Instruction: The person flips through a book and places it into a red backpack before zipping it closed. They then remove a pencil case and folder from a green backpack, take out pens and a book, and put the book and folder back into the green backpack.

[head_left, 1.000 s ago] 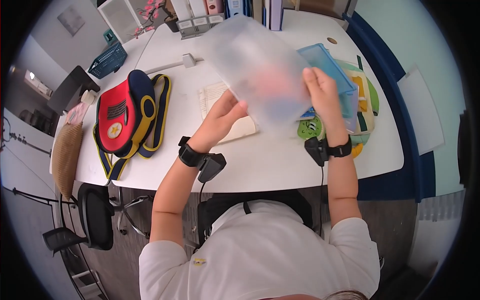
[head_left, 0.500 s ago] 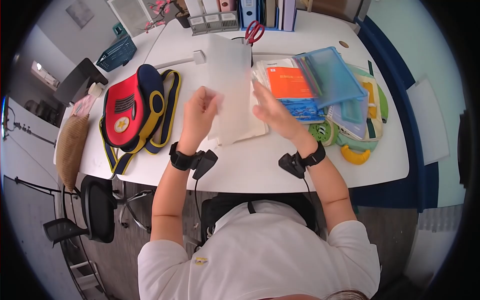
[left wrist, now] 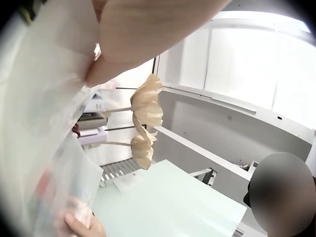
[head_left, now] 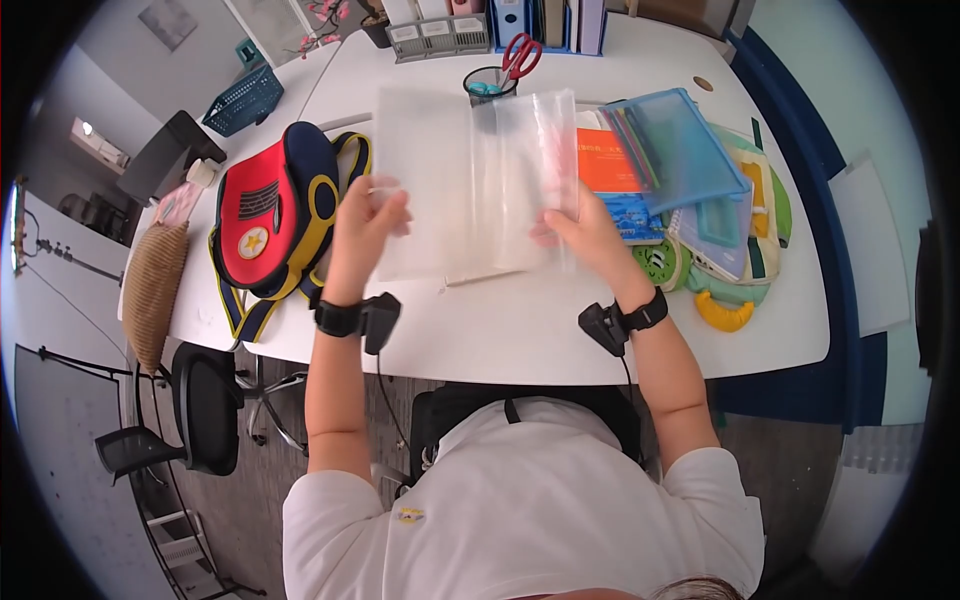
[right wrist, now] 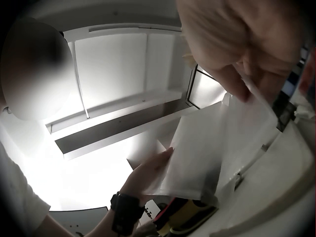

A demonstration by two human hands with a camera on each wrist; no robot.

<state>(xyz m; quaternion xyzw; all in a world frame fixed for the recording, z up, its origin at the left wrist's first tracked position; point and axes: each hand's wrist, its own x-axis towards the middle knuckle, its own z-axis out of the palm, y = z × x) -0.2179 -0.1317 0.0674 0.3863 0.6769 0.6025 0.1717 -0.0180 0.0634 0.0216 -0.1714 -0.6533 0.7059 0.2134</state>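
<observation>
A translucent plastic book cover (head_left: 425, 190) is spread out between both hands, upright over the table, with creases down its middle. My left hand (head_left: 360, 230) pinches its left edge between thumb and fingers. On the other side my right hand (head_left: 592, 235) grips the right edge, thumb in front. In the right wrist view the cover (right wrist: 195, 155) hangs in panels from one hand to the other. Behind its lower edge lies a cream-coloured book (head_left: 487, 277), mostly hidden.
On the left lies a red and navy bag (head_left: 262, 215). To the right, an orange book (head_left: 607, 160) and a blue zip pouch (head_left: 690, 160) overlap a green-and-cream bag (head_left: 765, 205). A pen cup (head_left: 490, 88) with red scissors (head_left: 520, 57) stands behind the cover.
The cover was tilted to the upper right, then hung narrow from the left hand with the right hand off it. Now it is spread wide and the right hand holds its edge.
</observation>
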